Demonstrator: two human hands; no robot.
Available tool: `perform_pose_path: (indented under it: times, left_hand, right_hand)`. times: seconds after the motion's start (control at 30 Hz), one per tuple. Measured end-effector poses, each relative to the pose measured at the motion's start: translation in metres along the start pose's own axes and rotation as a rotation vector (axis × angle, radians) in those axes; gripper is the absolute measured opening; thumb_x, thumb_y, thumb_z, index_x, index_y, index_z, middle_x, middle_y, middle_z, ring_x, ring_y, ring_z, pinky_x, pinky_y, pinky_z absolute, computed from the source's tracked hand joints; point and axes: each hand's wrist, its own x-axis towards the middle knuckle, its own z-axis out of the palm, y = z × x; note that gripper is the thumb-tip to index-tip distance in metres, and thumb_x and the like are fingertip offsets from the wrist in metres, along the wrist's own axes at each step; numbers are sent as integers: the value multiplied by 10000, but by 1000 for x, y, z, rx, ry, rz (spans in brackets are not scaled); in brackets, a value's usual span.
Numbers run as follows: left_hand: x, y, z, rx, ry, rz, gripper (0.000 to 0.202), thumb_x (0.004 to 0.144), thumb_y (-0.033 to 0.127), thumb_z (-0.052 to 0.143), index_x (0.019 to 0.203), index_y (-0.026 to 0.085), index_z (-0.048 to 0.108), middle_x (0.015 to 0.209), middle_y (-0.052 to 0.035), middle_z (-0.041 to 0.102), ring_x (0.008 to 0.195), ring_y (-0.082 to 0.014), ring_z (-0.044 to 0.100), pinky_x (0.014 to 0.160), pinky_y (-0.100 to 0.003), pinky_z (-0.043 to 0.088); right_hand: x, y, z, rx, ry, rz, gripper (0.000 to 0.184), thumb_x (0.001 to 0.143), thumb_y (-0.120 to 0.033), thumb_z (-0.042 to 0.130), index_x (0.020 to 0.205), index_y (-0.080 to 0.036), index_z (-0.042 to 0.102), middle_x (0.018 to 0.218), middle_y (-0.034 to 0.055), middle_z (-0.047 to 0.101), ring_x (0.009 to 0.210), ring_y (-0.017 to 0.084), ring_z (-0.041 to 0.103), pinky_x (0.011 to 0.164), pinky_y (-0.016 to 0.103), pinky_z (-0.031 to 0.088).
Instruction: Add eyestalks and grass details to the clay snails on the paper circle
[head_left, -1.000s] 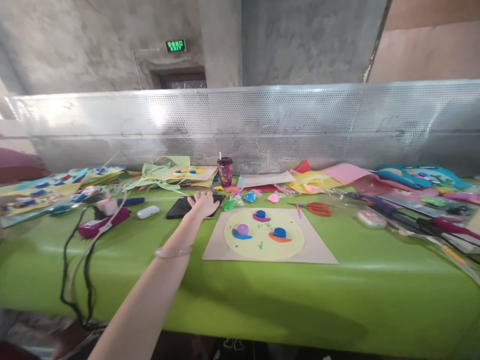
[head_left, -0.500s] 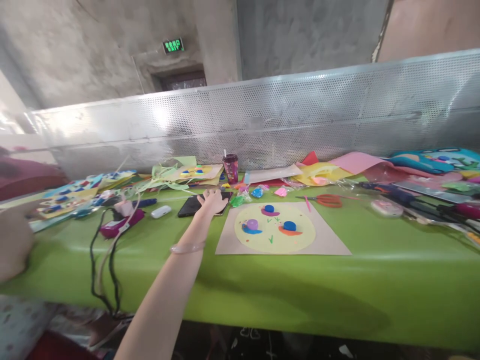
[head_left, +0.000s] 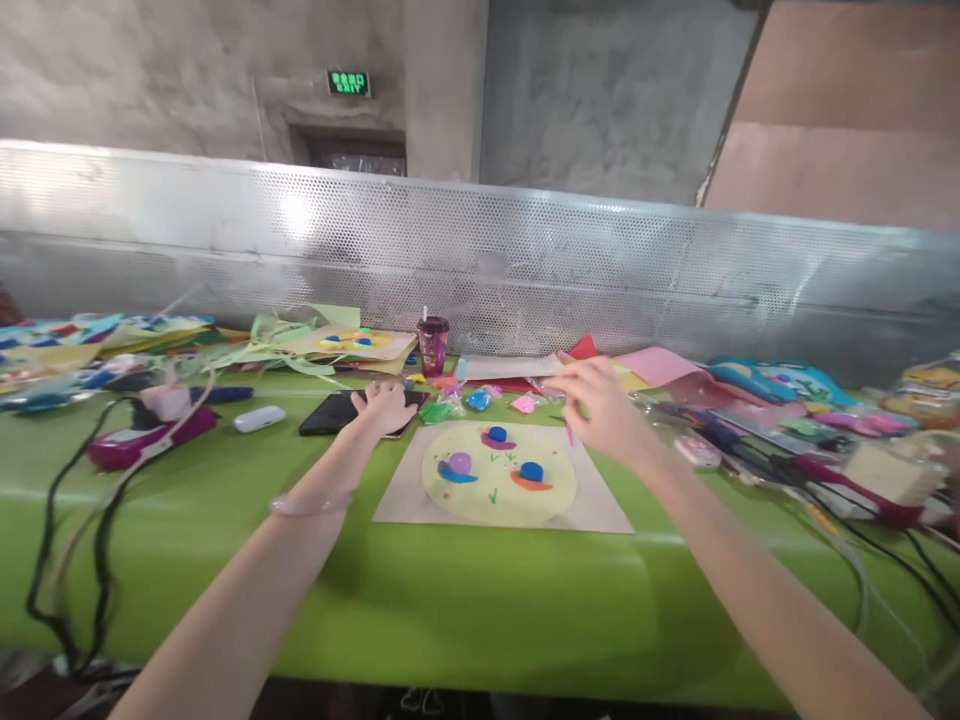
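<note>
My left hand (head_left: 382,405) lies with fingers spread on a black flat device (head_left: 326,413), a phone or tablet. My right hand (head_left: 596,405) hovers over the upper right corner of a pale sheet (head_left: 600,500), fingers bent but apart, with nothing visible in them. Just below its fingers lies a thin pink strip (head_left: 570,435). On the sheet sits a pale yellow paper oval (head_left: 457,500). It carries three snail figures: one with a purple shell (head_left: 460,463), two with blue shells (head_left: 532,471). My right hand hides the orange scissors seen earlier.
Small bags of coloured clay (head_left: 478,400) lie behind the sheet, near a purple cup with a straw (head_left: 433,347). A white case (head_left: 259,418) and a magenta power strip with cables (head_left: 154,438) are at left. Coloured paper (head_left: 660,365) lines a perforated metal barrier (head_left: 480,260).
My right hand has come into view from the right and reached over the sheet's far corner. My left hand stays on the black device. The view has turned right and levelled.
</note>
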Motion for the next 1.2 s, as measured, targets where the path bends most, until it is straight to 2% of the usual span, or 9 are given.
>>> perform_pose_path:
  times: [0.1, 0.17, 0.27, 0.43, 0.73, 0.9, 1.07, 1.2]
  left_hand:
    - [2, -1, 3, 0, 17, -5, 505, 816, 411, 424, 1245, 150, 481, 1347, -177, 424, 1284, -379, 266, 1004, -579, 196]
    - [4, -2, 6, 5, 18, -10, 506, 807, 419, 427, 1230, 149, 495, 1339, -175, 433, 1283, -381, 263, 1003, -587, 189]
    - [7, -3, 8, 13, 12, -10, 519, 808, 435, 418, 1238, 153, 488, 1339, -172, 432, 1280, -382, 264, 997, -590, 194]
    - [8, -4, 8, 20, 7, -8, 546, 804, 458, 409, 1260, 165, 470, 1355, -176, 413, 1274, -386, 270, 993, -582, 202]
    - [9, -5, 9, 12, 17, -3, 528, 796, 459, 416, 1243, 188, 486, 1335, -162, 438, 1255, -385, 291, 982, -577, 219]
    - [11, -5, 10, 7, 7, -8, 541, 790, 470, 417, 1236, 173, 494, 1332, -179, 436, 1250, -393, 294, 968, -575, 237]
    - [10, -4, 11, 5, 13, -6, 527, 780, 472, 430, 1226, 199, 502, 1326, -163, 450, 1254, -386, 299, 967, -570, 240]
    - [9, -4, 9, 10, 11, -6, 526, 788, 471, 426, 1223, 185, 504, 1326, -171, 447, 1257, -387, 295, 966, -568, 249]
  right_hand:
    - [2, 13, 24, -55, -232, 57, 456, 735, 14, 435, 1007, -253, 685, 1249, 84, 486, 1166, 296, 383, 961, 512, 328]
    - [-2, 24, 41, -64, -292, 96, 485, 686, 35, 433, 949, -262, 713, 1287, 83, 462, 1153, 313, 390, 971, 526, 306]
    - [-9, 36, 55, -74, -329, 167, 503, 719, 7, 406, 1007, -289, 692, 1351, 59, 394, 1202, 325, 331, 1000, 548, 251]
    - [-14, 41, 58, -57, -424, 205, 539, 714, -3, 415, 1077, -322, 652, 1420, 24, 296, 1284, 319, 223, 1035, 548, 189]
    - [-7, 31, 63, -40, -532, 182, 573, 757, -6, 412, 1207, -329, 557, 1502, -32, 67, 1346, 315, 98, 1060, 529, 158]
    - [-12, 36, 57, -52, -586, 204, 547, 753, -14, 444, 1162, -346, 591, 1499, -26, 89, 1350, 343, 63, 1060, 559, 123]
    - [-9, 36, 62, -56, -609, 180, 637, 757, -11, 460, 1288, -363, 457, 1504, -12, 47, 1356, 332, 32, 1058, 552, 141]
    - [-8, 37, 63, -54, -619, 184, 633, 745, -7, 452, 1263, -370, 486, 1504, -40, 22, 1356, 337, 24, 1062, 558, 118]
